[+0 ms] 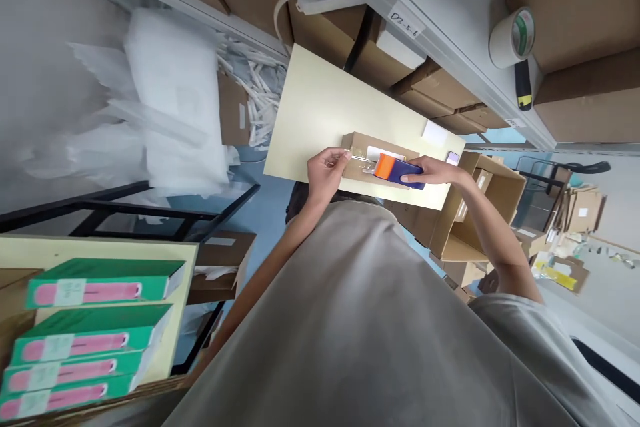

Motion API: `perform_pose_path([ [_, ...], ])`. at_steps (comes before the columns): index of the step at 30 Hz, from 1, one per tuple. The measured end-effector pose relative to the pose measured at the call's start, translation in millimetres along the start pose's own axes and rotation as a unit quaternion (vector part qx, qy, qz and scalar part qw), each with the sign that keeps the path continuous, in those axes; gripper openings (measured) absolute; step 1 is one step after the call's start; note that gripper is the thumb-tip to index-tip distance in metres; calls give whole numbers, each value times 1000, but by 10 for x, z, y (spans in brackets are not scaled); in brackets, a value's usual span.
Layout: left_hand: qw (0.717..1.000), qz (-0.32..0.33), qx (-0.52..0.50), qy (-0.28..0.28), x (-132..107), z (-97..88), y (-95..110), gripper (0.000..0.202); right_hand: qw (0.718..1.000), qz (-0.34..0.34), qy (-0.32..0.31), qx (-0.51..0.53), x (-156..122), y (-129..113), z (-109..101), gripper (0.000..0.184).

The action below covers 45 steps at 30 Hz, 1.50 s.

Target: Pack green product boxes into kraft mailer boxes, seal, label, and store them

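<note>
Carton, brown cardboard, closed [361,147]: lying on pale yellow tabletop [320,113], before the wearer. Tape dispenser, blue and orange [393,169]: over the carton, right hand [425,172] clamped round its blue end. Clear tape strip [363,160]: reaching from the dispenser to left hand [327,173], thumb and forefinger pinched together on it. White paper [434,133]: tabletop, far right. Shelf above: tape roll [513,37], black-and-yellow cutter [523,85]. Lower left: green boxes, pink-printed [100,283].
</note>
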<state>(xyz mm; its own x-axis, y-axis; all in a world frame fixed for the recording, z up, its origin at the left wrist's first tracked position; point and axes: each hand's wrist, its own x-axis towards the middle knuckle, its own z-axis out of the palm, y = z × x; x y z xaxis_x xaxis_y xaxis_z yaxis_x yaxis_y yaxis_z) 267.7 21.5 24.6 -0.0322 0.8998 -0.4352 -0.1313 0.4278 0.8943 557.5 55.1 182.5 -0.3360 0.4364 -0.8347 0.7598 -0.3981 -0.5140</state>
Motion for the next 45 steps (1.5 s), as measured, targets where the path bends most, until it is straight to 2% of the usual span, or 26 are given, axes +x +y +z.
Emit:
perform_pose_path([
  [7,997,-70,1,-11,232,-62,-258,28,998,55,6,-5,219,-119,59,73],
  [14,990,-136,-25,-31,360,7,-486,34,997,80,15,-2,304,-89,106,73],
  [21,985,-158,-47,-49,358,18,-559,43,999,53,0,1,326,-38,100,73],
  [25,988,-148,-39,-34,367,30,-556,37,999,35,0,-24,384,84,71,76],
  [28,991,-132,12,-13,387,31,-553,34,999,6,-2,-40,450,172,56,73],
  [30,986,-146,77,28,398,11,-550,38,999,-5,-4,-41,487,196,46,71],
  [32,973,-157,146,91,388,-10,-541,54,999,-11,-12,-35,505,191,33,68],
  [34,966,-126,185,130,349,-5,-525,60,999,-12,-25,-38,505,167,21,64],
  [38,971,-15,220,92,237,117,-494,30,995,-10,-18,-96,518,117,24,56],
  [45,965,-44,216,141,222,289,-530,22,989,-66,-24,-132,600,159,-14,50],
])
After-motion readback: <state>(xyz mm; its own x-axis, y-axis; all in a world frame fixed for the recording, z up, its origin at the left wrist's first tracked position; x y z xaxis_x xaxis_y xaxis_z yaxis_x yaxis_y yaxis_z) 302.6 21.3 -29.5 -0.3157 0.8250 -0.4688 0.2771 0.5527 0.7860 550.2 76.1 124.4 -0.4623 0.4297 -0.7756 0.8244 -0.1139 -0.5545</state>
